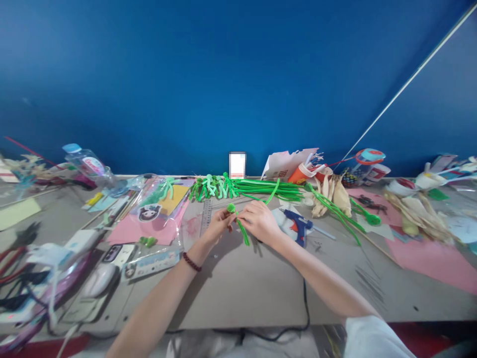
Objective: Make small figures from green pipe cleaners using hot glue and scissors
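Observation:
Above the middle of the desk, my left hand (219, 223) pinches a green pipe-cleaner figure with a small coiled round head (231, 207). Green pipe-cleaner ends (244, 234) hang down between both hands. My right hand (260, 221) is closed beside it, its fingers on a green pipe cleaner (274, 191) that sticks up past the knuckles. The exact grip of the right fingertips is partly hidden. Just beyond the hands lie a row of twisted green pipe-cleaner pieces (212, 186) and a bundle of long straight green pipe cleaners (272, 189).
A blue glue gun (303, 226) lies right of my right hand. A phone (237, 165) with a lit screen leans on the blue wall. Left are a plastic bag (164, 199), a white mouse (100, 279) and a bottle (87, 163). Dried husks (330, 196) and pink paper (428, 263) lie right.

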A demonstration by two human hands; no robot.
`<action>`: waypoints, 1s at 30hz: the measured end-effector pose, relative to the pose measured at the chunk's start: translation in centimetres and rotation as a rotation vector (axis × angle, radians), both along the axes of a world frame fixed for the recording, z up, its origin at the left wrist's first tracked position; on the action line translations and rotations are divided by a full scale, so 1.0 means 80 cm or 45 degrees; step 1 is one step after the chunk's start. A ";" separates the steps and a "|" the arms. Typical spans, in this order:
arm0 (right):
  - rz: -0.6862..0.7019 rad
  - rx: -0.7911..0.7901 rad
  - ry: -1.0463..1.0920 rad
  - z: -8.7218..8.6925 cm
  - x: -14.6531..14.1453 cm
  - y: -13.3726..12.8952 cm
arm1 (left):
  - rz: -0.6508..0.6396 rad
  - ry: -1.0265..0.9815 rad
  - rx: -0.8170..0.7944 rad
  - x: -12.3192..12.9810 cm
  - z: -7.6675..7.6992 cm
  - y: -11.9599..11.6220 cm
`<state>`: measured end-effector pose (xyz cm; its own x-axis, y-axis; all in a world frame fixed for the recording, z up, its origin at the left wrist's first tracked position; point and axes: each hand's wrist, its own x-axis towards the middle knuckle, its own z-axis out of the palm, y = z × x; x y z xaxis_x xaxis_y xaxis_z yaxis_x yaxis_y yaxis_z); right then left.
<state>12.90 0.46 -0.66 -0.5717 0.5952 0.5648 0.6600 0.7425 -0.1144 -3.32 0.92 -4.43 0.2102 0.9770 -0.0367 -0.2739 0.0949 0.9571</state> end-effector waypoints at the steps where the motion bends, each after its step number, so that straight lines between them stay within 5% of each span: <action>1: 0.017 0.020 -0.002 -0.001 0.000 0.001 | -0.003 -0.037 -0.035 -0.001 0.000 0.001; 8: 0.015 0.050 0.005 0.005 0.007 0.003 | -0.043 -0.276 -0.152 -0.003 0.004 -0.001; 14: -0.008 -0.120 0.176 0.018 0.017 0.006 | -0.129 -0.328 -0.034 -0.004 0.009 -0.006; 22: 0.005 -0.152 0.296 0.027 0.024 0.009 | -0.045 -0.001 0.277 -0.004 0.019 -0.009; 30: -0.021 -0.017 0.107 0.040 0.033 0.008 | 0.227 0.536 0.897 0.001 0.024 -0.018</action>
